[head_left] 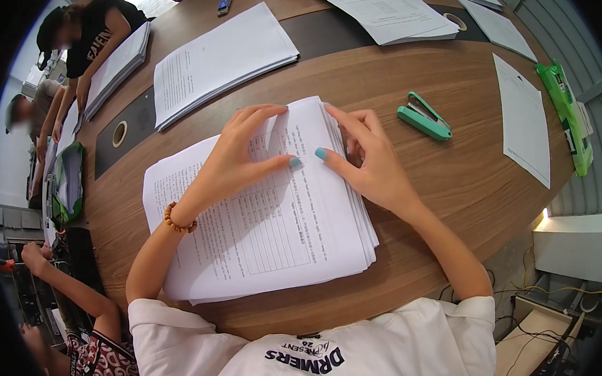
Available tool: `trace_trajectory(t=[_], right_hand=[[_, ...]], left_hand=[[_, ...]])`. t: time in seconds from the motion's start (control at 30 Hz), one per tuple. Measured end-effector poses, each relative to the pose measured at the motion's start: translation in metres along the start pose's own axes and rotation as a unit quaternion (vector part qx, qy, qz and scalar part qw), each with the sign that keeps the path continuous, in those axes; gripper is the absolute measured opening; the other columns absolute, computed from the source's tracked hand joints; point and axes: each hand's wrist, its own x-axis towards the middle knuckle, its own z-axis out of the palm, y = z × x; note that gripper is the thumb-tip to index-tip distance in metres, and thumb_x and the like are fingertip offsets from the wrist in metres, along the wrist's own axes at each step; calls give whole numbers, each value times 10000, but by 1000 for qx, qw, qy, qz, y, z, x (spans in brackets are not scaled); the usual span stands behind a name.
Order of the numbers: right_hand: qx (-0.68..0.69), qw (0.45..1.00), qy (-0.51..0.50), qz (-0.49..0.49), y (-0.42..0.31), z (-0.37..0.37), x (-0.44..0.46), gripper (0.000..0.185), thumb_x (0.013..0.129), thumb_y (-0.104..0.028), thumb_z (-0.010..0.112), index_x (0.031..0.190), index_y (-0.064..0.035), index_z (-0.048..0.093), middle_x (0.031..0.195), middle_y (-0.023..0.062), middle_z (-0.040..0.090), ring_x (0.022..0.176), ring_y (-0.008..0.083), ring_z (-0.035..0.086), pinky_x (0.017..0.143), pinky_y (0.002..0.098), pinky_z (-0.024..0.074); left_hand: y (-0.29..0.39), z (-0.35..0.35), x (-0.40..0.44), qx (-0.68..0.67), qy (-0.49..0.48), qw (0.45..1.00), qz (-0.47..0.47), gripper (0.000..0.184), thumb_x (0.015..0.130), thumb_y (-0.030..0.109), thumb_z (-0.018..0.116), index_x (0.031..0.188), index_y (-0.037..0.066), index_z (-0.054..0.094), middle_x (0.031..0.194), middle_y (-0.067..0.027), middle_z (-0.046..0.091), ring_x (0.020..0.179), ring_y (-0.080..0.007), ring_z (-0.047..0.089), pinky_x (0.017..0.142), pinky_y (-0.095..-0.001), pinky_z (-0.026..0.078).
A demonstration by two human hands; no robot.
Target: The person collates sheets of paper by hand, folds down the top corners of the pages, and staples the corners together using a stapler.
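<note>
Grip apart on both sides: our left hand [245, 141] lies over the paper stack [272, 214] with thumb and fingers spread, while our right hand [371, 151] meets its 2 o'clock edge, thumb and index finger parted, the others curled. We cannot tell how firmly those curled fingers press.

Step in hand, as we judge it: evening up the loose sheets at the 1 o'clock corner, where both hands converge. Edges look staggered, most plainly towards 4 o'clock, so we reckon the next move calls for light, opposed pressure from both palms, keeping the top page from buckling.

Position: the stack lies flat on the worktop [450, 196], at its near side, directly before us. Its long axis runs roughly from 8 to 2 o'clock; printed lines cross that, near enough 12 to 6. Which end carries the page heading we cannot read with confidence.

Nearby: a green stapler [424, 117] sits at 2 o'clock from the stack, apart from our right hand; another pile of paper [229, 62] rests at 11 o'clock.
</note>
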Motion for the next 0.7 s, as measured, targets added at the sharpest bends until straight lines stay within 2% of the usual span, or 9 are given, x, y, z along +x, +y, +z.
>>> trace_trajectory(t=[0.03,0.1,0.2,0.3,0.47,0.53,0.57,0.63,0.7], right_hand=[[0,1000,-1,1,2,1,1,476,774,-178,670,1202,-10,544,1015,99,452,686,158,490,638,280,453],[-131,986,22,-99,5,4,6,460,774,-222,680,1164,-9,562,1043,122,433,730,231,540,660,324,472],[-207,974,4,-91,-2,3,7,426,777,-233,676,1132,-19,578,1046,130,427,796,270,556,666,356,478],[-239,963,13,-120,-4,4,6,402,769,-185,683,1137,-46,600,1062,86,413,747,180,479,627,295,453],[-240,959,31,-145,-5,10,2,409,739,-130,692,1137,-74,610,1047,80,415,736,178,472,609,296,451],[-244,956,36,-155,-5,12,1,423,727,-112,697,1141,-82,610,1043,80,415,732,178,470,608,296,451],[-250,954,41,-163,-5,12,1,420,722,-117,697,1128,-62,605,1048,96,424,808,211,494,646,316,461],[-254,951,44,-170,-6,11,1,418,717,-122,697,1115,-41,599,1053,112,432,884,244,519,684,335,472],[-181,979,35,-86,-9,8,3,472,695,-141,713,1136,-33,585,1074,115,424,885,248,516,686,329,471]], left_hand=[[1,-1,1,-3,-7,1000,-11,656,683,244,764,1253,50,504,1279,-129,488,1191,-268,456,1004,-386,359],[-1,-3,4,-5,-13,1000,3,653,689,268,764,1252,64,502,1266,-137,486,1184,-297,444,992,-414,362],[-6,-3,9,-15,-26,1000,3,655,690,284,766,1255,89,499,1255,-138,479,1172,-322,434,987,-437,352],[-6,-3,9,-25,-34,999,-11,673,679,269,771,1268,101,492,1260,-128,472,1170,-314,430,999,-433,327],[1,0,6,-52,3,998,-18,681,613,220,797,1227,101,526,1268,-95,488,1203,-239,437,1015,-368,328],[-1,3,5,-73,49,996,9,581,597,198,814,1112,109,562,1242,-98,492,1167,-305,428,987,-420,318],[-2,4,4,-73,48,996,7,581,597,198,814,1112,109,562,1242,-98,492,1167,-305,428,987,-420,318],[-4,7,3,-92,69,993,-5,409,565,148,818,913,110,606,1233,-86,508,1145,-296,443,972,-409,333],[-3,5,3,-105,60,993,-3,342,562,130,810,841,106,612,1233,-81,513,1143,-289,441,965,-404,338]])
